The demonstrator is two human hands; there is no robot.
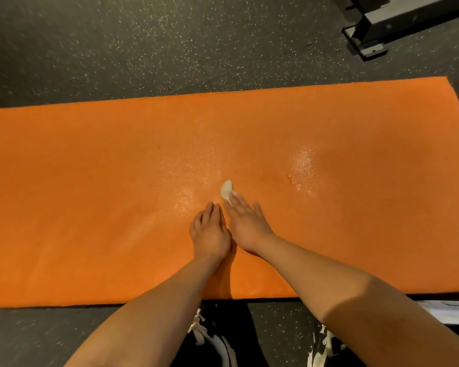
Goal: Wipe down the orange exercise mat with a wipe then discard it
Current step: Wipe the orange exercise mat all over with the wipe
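At the near edge of the orange exercise mat (90, 181), a person's black-and-white shoes (212, 337) stand on speckled dark floor (51, 335). Both bare arms reach over the mat's middle: the left hand (210, 231) lies flat on it, fingers straight and together, while the right hand (245, 221), just beside it, presses a small white wipe (226, 189) under outstretched fingertips. Wet sheen glints on the mat around the wipe. Beyond the mat's far right corner sits a grey metal equipment base (382, 27).

Both hands lie flat on the orange mat (90, 181), the right hand (245, 223) pressing a white wipe (226, 189).
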